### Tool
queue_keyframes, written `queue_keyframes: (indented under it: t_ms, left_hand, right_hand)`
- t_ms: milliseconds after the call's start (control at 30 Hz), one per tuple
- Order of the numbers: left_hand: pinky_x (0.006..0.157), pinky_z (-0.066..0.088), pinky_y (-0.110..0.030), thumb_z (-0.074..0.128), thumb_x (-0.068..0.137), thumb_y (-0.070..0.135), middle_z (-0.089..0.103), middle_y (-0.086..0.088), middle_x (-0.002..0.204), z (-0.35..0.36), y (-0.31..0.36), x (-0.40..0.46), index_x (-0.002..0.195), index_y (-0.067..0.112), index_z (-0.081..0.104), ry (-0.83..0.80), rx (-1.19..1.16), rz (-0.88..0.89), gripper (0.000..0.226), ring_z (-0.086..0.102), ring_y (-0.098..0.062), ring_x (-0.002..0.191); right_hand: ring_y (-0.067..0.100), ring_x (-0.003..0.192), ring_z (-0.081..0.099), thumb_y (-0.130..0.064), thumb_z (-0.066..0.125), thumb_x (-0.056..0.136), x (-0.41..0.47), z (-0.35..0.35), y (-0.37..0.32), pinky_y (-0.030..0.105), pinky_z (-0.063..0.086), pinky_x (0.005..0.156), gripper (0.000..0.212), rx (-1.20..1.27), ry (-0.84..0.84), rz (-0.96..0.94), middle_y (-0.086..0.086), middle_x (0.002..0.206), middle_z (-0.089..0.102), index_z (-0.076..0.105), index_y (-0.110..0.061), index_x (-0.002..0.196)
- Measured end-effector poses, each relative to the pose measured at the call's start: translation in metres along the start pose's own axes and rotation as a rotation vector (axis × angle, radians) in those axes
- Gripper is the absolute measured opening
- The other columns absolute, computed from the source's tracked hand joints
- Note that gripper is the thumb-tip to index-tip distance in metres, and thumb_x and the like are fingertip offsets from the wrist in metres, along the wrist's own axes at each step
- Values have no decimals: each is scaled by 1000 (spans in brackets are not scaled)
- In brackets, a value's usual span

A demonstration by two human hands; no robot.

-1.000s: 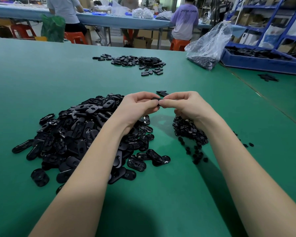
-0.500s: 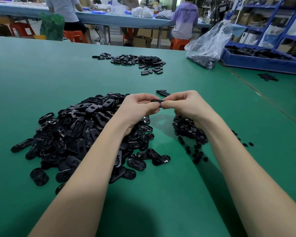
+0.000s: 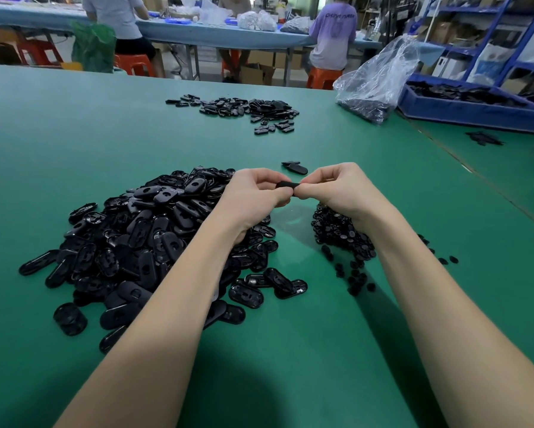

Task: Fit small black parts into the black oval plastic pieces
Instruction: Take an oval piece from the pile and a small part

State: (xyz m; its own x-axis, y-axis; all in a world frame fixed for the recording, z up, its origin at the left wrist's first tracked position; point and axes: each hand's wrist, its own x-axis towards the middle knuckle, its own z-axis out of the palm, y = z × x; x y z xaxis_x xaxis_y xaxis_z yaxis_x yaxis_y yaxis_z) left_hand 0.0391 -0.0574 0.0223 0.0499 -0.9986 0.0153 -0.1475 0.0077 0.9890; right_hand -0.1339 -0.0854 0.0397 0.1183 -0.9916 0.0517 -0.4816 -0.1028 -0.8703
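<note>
From the head camera, both forearms reach forward over the green table and meet at the middle, held raised above its surface. The left hand has its fingers curled, thumb and fingertips pinching the left end of a black oval piece; the right hand mirrors it, fingers curled and thumb pressed against the right end of the same piece, so the two thumbs nearly touch beneath it. The piece lies roughly level between them, seen edge-on; whether a small part already sits in it cannot be told. Under the left wrist spreads the large heap of oval pieces, and under the right wrist the smaller pile of small black parts, with a few strays scattered toward the near side. Just beyond the hands lie two loose oval pieces; farther back sits another spread of pieces, then a clear plastic bag beside a blue tray. Compared with a second ago, the hands have kept their place and their hold; the piece now shows a little more plainly between the fingertips, and the piles lie unchanged.
</note>
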Motion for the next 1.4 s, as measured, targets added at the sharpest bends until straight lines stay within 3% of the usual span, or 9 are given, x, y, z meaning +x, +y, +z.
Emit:
queue_keyframes:
  t_ms: [200,333,433,567,700,867,1067,1233,1400]
  left_hand:
    - [85,59,-33,76,85,15,78,-1,84,10,-3,-1,91,24,73,74,52,7,11,75,-19,89]
    - [86,58,-43,75,85,11,78,-7,82,4,-3,0,89,20,73,77,-62,29,10,74,-21,80]
    - [76,56,-36,75,84,15,78,-4,80,1,-7,1,99,19,70,94,-67,0,17,70,-12,70]
    - [85,59,-42,72,85,16,78,-1,80,2,-12,4,101,20,68,84,-65,-15,17,71,-11,69]
    - [80,59,-30,60,93,8,74,-1,89,-5,-12,12,96,21,69,148,-47,42,16,70,-10,73]
    - [74,58,-26,49,97,6,71,5,96,-23,-8,16,92,25,69,206,36,117,28,68,-2,73]
    - [88,58,-35,47,95,6,72,12,94,-34,-3,13,88,31,68,215,244,204,34,69,-11,84]
    - [89,54,-25,46,96,7,72,14,97,-33,-3,10,90,31,68,188,349,230,33,69,-7,90]
    - [70,45,-8,47,97,9,70,17,87,-34,-6,11,93,32,69,172,383,218,32,63,6,73]
  right_hand:
    - [-4,44,45,-27,85,73,0,2,3,20,35,55,17,-32,35,-9,-19,49,55,71,-20,66]
    - [3,53,50,-27,84,79,-1,-1,1,21,40,59,10,-9,12,-138,-13,62,63,75,-23,82]
    - [3,58,57,-28,83,80,-1,-1,3,26,49,64,18,-154,-24,-248,-15,73,72,74,-37,93]
    - [1,61,57,-39,77,79,-1,5,7,32,54,68,14,-352,51,-269,-27,78,71,71,-44,90]
    - [-2,72,58,-46,74,78,8,-2,10,24,39,61,13,-466,175,-220,-33,83,68,72,-47,91]
    - [14,104,65,-36,72,86,51,-2,14,28,46,78,21,-561,210,-43,-14,106,75,78,-34,106]
    - [26,105,67,-33,73,87,91,14,13,29,46,79,22,-672,207,73,1,109,75,76,-26,108]
    - [24,107,66,-35,74,87,88,13,10,28,45,79,25,-674,217,54,-1,111,74,74,-28,111]
    - [11,84,66,-35,77,85,52,6,-9,26,54,75,5,-496,-156,-41,-9,91,75,78,-33,89]
